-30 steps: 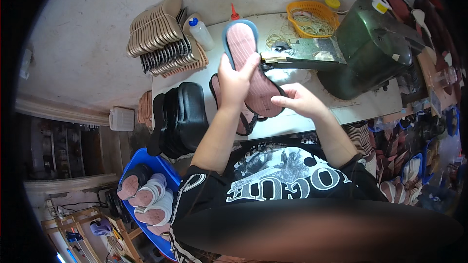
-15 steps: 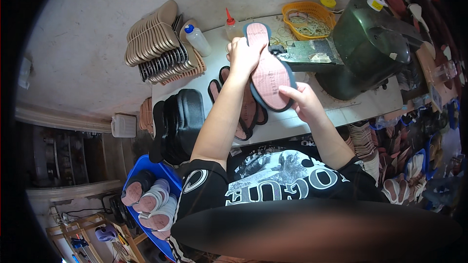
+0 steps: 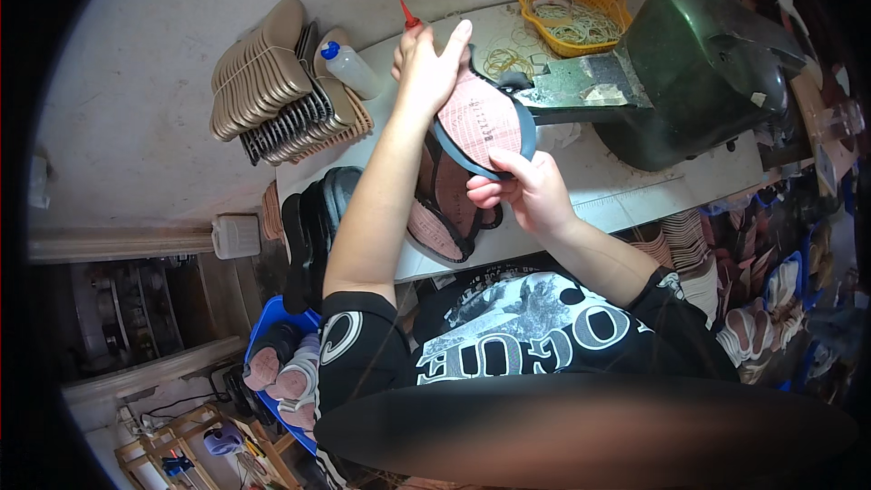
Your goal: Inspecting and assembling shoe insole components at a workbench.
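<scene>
A sandal sole (image 3: 483, 118) with a pinkish woven top face and dark blue-grey rim is tilted over the table. My right hand (image 3: 531, 186) grips its wide near end, thumb on the face and fingers curled beneath the rim. My left hand (image 3: 426, 73) is at the bottle with a red nozzle (image 3: 409, 14), its thumb stretched up, apart from the fingers. The hand hides the bottle's body and the sole's narrow end; whether it touches the bottle I cannot tell. Below the held sole lie more pink-faced soles (image 3: 440, 231) with dark rims.
Tan insoles (image 3: 263, 68) stand bundled left of a blue-capped bottle (image 3: 349, 68). A yellow basket (image 3: 562, 45) of rubber bands sits at the back, beside a dark green machine (image 3: 699, 73). Black soles (image 3: 313, 227) are piled at the left edge, above a blue bin (image 3: 272, 318).
My left hand has let go of the sole's narrow end and moved left to the red-nozzled bottle. The sole has come slightly lower, still in my right hand. The whole view has shifted a little.
</scene>
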{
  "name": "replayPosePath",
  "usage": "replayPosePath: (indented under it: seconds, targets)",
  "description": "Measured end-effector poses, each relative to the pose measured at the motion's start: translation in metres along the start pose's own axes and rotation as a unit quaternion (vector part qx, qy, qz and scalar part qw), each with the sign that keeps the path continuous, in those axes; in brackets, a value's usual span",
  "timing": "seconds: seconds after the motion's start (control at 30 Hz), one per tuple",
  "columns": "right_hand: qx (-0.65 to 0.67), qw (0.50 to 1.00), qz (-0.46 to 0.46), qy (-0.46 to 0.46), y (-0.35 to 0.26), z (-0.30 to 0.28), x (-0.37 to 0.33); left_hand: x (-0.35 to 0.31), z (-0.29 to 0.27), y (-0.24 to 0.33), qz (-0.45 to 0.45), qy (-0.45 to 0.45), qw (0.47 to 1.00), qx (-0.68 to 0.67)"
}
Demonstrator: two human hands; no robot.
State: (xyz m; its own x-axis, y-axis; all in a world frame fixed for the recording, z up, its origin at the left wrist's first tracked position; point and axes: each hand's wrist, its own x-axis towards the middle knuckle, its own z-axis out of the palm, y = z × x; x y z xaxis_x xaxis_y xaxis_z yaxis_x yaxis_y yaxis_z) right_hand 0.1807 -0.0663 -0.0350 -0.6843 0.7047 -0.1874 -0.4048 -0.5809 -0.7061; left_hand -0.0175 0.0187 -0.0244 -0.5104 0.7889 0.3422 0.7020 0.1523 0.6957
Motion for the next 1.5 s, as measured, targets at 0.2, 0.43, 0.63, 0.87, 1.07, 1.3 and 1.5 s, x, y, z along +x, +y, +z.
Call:
replayPosePath:
  seconds: [0.2,0.43,0.63,0.87,1.07,1.3,1.5]
  targets:
    - [0.015,1.000,-0.001,0.010,-0.010,0.004,0.019,0.031,-0.038,-0.008,0.298,-0.376,0.877,0.011]
    - [-0.024,0.997,-0.006,0.067,-0.014,0.008,0.032,0.046,-0.050,0.016,0.131,-0.542,0.829,0.039]
    - [-0.035,0.997,0.004,0.064,-0.022,0.012,0.037,0.040,-0.056,-0.004,0.062,-0.502,0.863,0.007]
    - [-0.032,0.998,-0.002,0.063,-0.025,0.010,0.035,0.003,-0.071,0.005,-0.113,-0.452,0.883,-0.053]
    - [-0.096,0.994,-0.018,0.040,-0.029,-0.008,0.027,-0.020,-0.079,0.018,-0.169,-0.479,0.861,-0.020]
    - [-0.248,0.963,0.090,-0.062,-0.029,-0.014,-0.008,-0.051,-0.080,0.037,-0.271,-0.476,0.831,-0.093]
    - [-0.202,0.977,0.055,-0.036,-0.046,-0.023,0.011,-0.063,-0.089,0.044,-0.248,-0.494,0.822,-0.139]
